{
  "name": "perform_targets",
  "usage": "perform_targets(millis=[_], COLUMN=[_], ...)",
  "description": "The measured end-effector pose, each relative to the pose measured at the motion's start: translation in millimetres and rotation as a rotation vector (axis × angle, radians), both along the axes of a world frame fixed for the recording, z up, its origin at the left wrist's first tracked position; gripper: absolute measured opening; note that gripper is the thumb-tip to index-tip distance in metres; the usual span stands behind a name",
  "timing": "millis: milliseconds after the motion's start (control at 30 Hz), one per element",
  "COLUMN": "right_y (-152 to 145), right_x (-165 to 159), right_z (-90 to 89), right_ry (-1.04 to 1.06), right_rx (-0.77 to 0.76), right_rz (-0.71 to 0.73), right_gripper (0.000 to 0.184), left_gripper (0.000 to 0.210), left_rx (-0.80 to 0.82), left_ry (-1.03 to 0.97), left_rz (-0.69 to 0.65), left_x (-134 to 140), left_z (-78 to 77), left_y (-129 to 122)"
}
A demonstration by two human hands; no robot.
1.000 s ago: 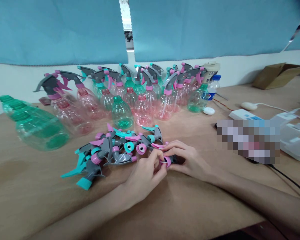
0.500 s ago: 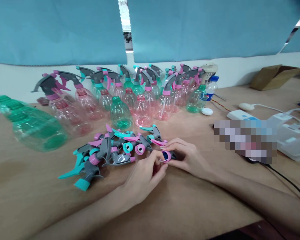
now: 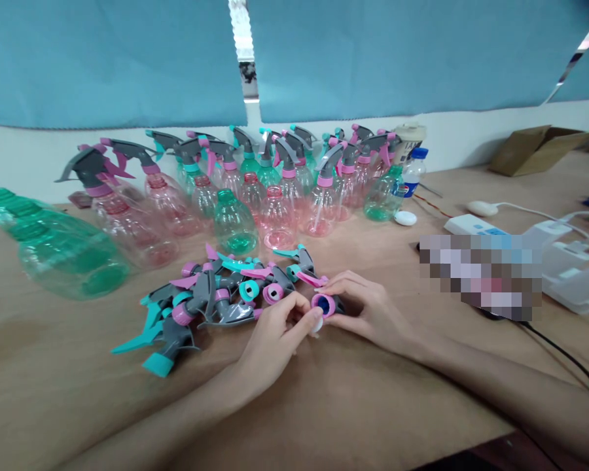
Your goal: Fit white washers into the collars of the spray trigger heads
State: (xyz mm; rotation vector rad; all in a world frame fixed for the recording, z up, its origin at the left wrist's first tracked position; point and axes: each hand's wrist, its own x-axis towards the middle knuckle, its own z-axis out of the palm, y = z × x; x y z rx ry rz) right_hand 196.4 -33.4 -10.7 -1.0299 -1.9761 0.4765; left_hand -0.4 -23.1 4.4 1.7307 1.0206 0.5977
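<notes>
My right hand [image 3: 360,307] is closed round a grey spray head with a pink collar [image 3: 323,305]. The collar's open end faces me and looks dark blue inside. Beside it, my left hand [image 3: 279,330] pinches a small white disc-like piece [image 3: 317,324] between thumb and finger, just left of and below the collar. Directly left of my hands lies a heap of loose spray heads [image 3: 211,294], grey with pink or teal parts. Behind the heap stand a green bottle [image 3: 234,222] and a pink bottle [image 3: 277,219], both without spray heads.
Several bottles fitted with spray heads [image 3: 324,203] line the back of the table. Green bottles [image 3: 73,261] stand at the far left. To the right are a Pepsi bottle [image 3: 413,175], a white round object [image 3: 405,218], a pixelated item [image 3: 481,278], a power strip [image 3: 476,226] and a cardboard box [image 3: 527,154].
My left fingers have drawn back from the collar's opening, down and left, and the white piece now shows in their pinch. My right hand still holds the spray head in place.
</notes>
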Motion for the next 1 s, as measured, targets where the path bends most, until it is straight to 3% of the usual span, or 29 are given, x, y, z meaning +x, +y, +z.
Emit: perform_targets(millis=[267,633,800,1000], right_y=[1.0,0.9,0.4,-1.8], right_x=[1.4,5.3,3.4,0.3], right_z=[1.1,3.9,3.5,1.6], right_ry=[-0.014,0.003,0.025,0.031], right_rx=[-0.015,-0.069,-0.054,-0.025], right_rz=[-0.009,-0.03,0.004,0.101], right_gripper=[0.022,0.023,0.025,0.031], left_gripper=[0.016,0.012,0.009,0.005], left_rx=[0.02,0.309,0.307,0.3], left_ry=[-0.183,-0.161,-0.215,-0.179], left_rz=[0.069,0.126,0.186,0.166], left_x=[-0.1,-2.8,-3.0,-2.2], left_z=[-4.4,-4.2,-6.2,-2.1], left_y=[1.0,-4.7,-7.4,-6.8])
